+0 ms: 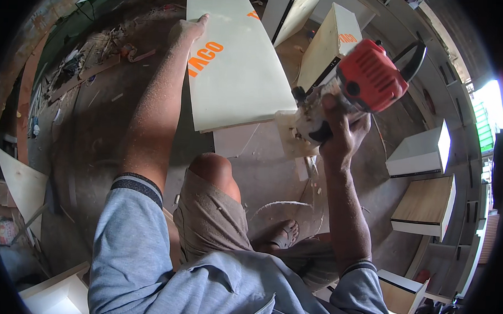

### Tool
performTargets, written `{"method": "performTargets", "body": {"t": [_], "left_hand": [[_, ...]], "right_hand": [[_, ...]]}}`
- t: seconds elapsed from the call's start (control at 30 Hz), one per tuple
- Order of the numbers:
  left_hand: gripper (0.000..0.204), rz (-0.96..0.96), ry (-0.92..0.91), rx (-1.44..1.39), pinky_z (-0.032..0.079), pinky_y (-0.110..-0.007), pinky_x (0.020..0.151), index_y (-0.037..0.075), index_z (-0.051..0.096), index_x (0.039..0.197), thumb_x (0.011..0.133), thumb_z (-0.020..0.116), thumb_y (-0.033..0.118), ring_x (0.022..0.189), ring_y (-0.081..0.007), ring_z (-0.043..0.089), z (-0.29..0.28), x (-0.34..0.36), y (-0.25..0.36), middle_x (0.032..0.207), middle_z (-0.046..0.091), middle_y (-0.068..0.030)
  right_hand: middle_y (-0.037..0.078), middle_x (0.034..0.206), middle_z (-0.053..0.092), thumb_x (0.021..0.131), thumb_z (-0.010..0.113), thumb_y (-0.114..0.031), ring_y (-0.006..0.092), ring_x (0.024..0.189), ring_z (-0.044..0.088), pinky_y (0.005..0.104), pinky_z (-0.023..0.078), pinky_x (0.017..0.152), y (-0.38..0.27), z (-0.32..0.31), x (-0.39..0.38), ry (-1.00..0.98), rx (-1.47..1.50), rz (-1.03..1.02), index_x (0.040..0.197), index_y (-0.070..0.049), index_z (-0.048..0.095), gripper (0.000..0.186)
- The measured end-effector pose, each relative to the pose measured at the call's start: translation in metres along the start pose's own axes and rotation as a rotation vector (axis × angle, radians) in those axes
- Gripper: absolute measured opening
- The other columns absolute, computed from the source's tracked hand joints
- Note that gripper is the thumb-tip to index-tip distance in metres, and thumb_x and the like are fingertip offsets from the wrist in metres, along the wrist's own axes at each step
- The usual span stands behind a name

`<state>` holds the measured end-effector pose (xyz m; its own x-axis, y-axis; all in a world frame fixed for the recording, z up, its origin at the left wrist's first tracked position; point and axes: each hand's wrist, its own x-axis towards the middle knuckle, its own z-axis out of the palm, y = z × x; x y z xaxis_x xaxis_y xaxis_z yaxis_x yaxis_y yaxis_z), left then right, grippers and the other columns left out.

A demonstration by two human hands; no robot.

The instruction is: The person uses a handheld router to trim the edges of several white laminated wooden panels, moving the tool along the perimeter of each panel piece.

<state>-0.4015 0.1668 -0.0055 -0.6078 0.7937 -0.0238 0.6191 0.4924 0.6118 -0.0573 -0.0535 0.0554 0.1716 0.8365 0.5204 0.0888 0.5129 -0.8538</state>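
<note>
A pale laminate panel [240, 79] with orange lettering lies level in front of me, at the upper middle. My left hand [192, 30] grips its far left edge, closed on it with the thumb on top. My right hand [344, 127] is wrapped around the body of a red-topped handheld router [376, 75], whose clear, dusty base meets the panel's near right corner. The cutting bit is hidden. Sawdust coats both my forearms. My bent left knee is below the panel, with a pale board partly showing between them.
Drawer boxes [418, 207] and white cabinet parts [415, 149] line the right side, with more boxes [316, 51] behind the panel. Scrap wood and debris [85, 73] lie on the floor at the upper left, and a leaning triangular board [23, 188] stands at the left.
</note>
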Motion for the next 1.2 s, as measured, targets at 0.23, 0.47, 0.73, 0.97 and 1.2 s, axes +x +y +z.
{"method": "performTargets", "body": {"t": [0.23, 0.47, 0.73, 0.97, 1.2], "left_hand": [[0.092, 0.019, -0.032, 0.036, 0.05, -0.044, 0.098, 0.0, 0.06, 0.129, 0.083, 0.047, 0.079, 0.118, -0.0339, 0.062, 0.01, 0.011, -0.003, 0.13, 0.062, -0.022], [0.092, 0.085, 0.044, 0.025, 0.045, -0.047, 0.104, 0.001, 0.058, 0.132, 0.086, 0.043, 0.078, 0.122, -0.034, 0.06, 0.016, 0.023, -0.014, 0.131, 0.061, -0.0214], [0.052, 0.042, -0.037, -0.189, 0.052, -0.044, 0.093, 0.013, 0.07, 0.121, 0.094, 0.054, 0.055, 0.111, -0.032, 0.066, -0.011, -0.039, 0.005, 0.12, 0.069, -0.0163], [0.046, 0.19, 0.015, -0.15, 0.053, -0.043, 0.088, 0.013, 0.073, 0.114, 0.098, 0.051, 0.049, 0.102, -0.0336, 0.069, -0.01, -0.017, -0.007, 0.11, 0.071, -0.0177], [0.049, 0.187, -0.029, -0.081, 0.053, -0.044, 0.087, 0.014, 0.073, 0.114, 0.096, 0.05, 0.054, 0.1, -0.033, 0.069, 0.006, -0.004, -0.006, 0.108, 0.072, -0.0163]], "right_hand": [[0.005, 0.094, 0.062, 0.073, 0.08, -0.023, 0.016, 0.084, 0.058, 0.0312, 0.047, 0.079, 0.006, 0.016, 0.003, -0.06, -0.016, 0.025, 0.107, 0.0, 0.059, 0.046], [0.01, 0.092, 0.064, 0.084, 0.071, 0.0, 0.0274, 0.072, 0.061, 0.0365, 0.048, 0.065, 0.032, 0.015, 0.007, -0.138, -0.2, -0.383, 0.104, -0.013, 0.069, 0.024], [0.005, 0.093, 0.061, 0.071, 0.08, -0.021, 0.0171, 0.084, 0.057, 0.0329, 0.046, 0.078, 0.036, 0.019, 0.008, -0.007, -0.079, -0.117, 0.108, 0.0, 0.058, 0.048], [0.011, 0.1, 0.061, 0.081, 0.073, -0.015, 0.0254, 0.087, 0.058, 0.0375, 0.047, 0.078, 0.048, 0.039, 0.027, -0.022, -0.173, -0.396, 0.11, -0.006, 0.062, 0.032], [0.012, 0.1, 0.063, 0.087, 0.072, -0.018, 0.0234, 0.084, 0.058, 0.0356, 0.046, 0.08, 0.056, 0.055, 0.053, -0.041, -0.152, -0.401, 0.105, 0.0, 0.064, 0.027]]}}
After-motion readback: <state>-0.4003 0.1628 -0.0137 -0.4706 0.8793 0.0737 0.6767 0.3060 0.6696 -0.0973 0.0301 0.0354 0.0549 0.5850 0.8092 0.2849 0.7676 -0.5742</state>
